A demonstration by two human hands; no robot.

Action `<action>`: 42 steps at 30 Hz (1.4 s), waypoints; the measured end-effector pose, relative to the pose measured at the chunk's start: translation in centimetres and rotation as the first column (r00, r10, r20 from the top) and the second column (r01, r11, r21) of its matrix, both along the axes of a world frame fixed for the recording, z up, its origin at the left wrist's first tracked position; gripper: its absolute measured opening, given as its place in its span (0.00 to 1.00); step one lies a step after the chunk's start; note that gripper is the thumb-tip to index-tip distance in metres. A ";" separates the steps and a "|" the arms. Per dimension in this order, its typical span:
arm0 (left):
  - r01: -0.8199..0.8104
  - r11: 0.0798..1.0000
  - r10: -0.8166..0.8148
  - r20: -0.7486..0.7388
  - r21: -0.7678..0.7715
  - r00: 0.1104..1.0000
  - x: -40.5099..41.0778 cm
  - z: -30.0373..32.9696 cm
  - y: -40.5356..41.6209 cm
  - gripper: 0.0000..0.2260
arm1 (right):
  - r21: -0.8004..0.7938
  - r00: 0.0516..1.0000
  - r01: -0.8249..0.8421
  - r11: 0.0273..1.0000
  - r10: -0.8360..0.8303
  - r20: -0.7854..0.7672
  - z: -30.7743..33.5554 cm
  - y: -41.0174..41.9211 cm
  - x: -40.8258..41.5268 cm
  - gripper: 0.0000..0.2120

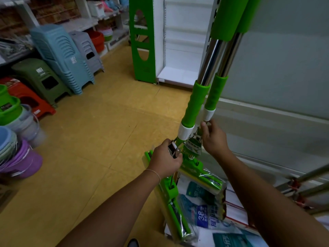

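Note:
Two green sponge mops with shiny steel poles lean side by side at the right. The nearer mop has a green grip and white collar; the farther mop stands just behind it. My left hand grips the metal squeeze linkage at the base of the nearer mop's pole. My right hand pinches the metal linkage under the farther mop's white collar. Both sponge heads are wrapped in clear plastic and rest low on a shelf.
Stacked plastic stools in blue, grey, green and red line the left aisle, with buckets and basins nearer. A green-and-white shelf unit stands ahead. Packaged goods lie under the mop heads. More steel poles are at right.

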State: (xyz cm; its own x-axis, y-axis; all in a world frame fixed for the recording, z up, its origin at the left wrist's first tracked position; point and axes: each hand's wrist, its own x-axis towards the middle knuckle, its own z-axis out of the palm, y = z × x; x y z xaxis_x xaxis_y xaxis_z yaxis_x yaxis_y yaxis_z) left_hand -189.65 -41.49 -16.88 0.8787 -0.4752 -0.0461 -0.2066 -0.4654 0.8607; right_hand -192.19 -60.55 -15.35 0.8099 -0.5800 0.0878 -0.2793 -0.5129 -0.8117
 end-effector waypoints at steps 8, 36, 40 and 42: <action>-0.008 1.000 0.008 0.020 -0.001 1.000 0.2 -0.2 0.0 0.10 | -0.033 0.999 0.033 0.999 -0.032 0.013 0.7 -0.6 1.3 0.12; -0.007 1.000 0.007 -0.016 -0.019 1.000 -1.2 0.0 -2.1 0.08 | -0.265 0.944 0.199 0.943 -0.113 0.309 13.1 -0.5 2.1 0.17; -0.006 0.999 0.005 -0.029 -0.033 1.000 -1.4 -0.1 -2.6 0.09 | -0.213 0.959 0.181 0.960 -0.123 0.256 13.9 -0.6 2.6 0.17; -0.004 1.000 0.003 -0.034 -0.030 0.999 -1.5 -0.2 -2.8 0.10 | -0.152 0.958 0.164 0.975 -0.120 0.260 14.2 -0.6 2.7 0.16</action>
State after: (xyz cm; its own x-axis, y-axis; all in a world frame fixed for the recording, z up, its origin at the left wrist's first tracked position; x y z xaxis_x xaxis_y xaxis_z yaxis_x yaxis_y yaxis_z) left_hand -191.11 -44.31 -17.04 0.8785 -0.4739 -0.0614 -0.1755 -0.4395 0.8810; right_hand -189.46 -61.13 -1.20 0.6604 -0.6461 0.3827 -0.1602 -0.6192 -0.7687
